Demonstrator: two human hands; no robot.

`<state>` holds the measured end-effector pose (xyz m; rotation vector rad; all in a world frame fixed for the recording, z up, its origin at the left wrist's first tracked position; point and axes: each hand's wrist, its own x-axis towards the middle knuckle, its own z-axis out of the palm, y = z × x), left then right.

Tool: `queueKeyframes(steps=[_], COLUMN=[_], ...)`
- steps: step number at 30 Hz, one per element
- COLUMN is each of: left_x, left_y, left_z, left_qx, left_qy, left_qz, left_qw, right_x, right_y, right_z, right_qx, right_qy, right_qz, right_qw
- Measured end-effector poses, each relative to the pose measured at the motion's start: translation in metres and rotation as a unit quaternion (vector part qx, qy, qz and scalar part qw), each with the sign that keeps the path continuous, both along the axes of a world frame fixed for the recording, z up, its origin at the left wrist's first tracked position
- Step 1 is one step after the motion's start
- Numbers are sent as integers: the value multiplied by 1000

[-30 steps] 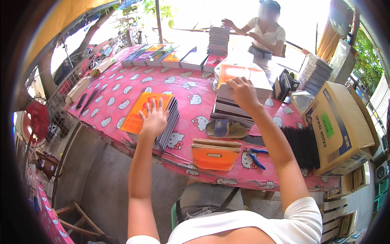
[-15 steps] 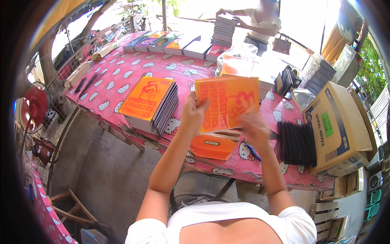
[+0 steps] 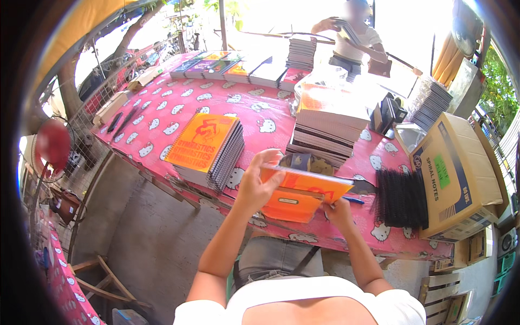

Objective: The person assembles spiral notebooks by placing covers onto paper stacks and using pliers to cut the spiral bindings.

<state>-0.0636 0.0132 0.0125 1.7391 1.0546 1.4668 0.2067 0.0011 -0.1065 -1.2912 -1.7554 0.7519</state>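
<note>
My left hand (image 3: 257, 187) grips the left end of an orange-covered notebook (image 3: 324, 187), thumb on the cover and fingers behind. My right hand (image 3: 339, 212) is closed at its lower right corner. The notebook is held tipped, so its cover looks foreshortened and its long upper edge shows. Just below it is an orange block-like piece (image 3: 287, 207) with a small label, at the table's near edge. A dark patterned object (image 3: 306, 162) shows partly behind the notebook. A blue pen (image 3: 354, 200) lies beside my right hand.
Spiral-bound orange notebooks (image 3: 208, 146) are stacked left, a taller stack (image 3: 329, 127) stands behind my hands. Black spiral coils (image 3: 402, 197) and a cardboard box (image 3: 457, 179) sit right. Across the pink table (image 3: 189, 105), a person (image 3: 355, 46) handles notebooks beside another pile (image 3: 301, 54).
The notebook has come down and tipped from facing me to nearly edge-on. My right hand has dropped to its lower corner. The person opposite has lifted some notebooks off the pile.
</note>
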Motion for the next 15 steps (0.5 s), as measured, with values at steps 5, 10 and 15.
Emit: queueKeyframes(steps=[5, 10, 15], left_x=[13, 8, 21], left_y=[-15, -16, -14], left_z=[-59, -61, -40], left_qx=[-61, -223, -39], left_qy=[-275, -289, -112], left_qz=[198, 31, 204], left_qw=[939, 930, 972], right_x=[-26, -40, 87], right_y=[-19, -45, 27], right_z=[15, 19, 49], right_qx=[63, 68, 115], right_qy=[81, 109, -194], right_qz=[22, 55, -243], right_qw=[995, 990, 943])
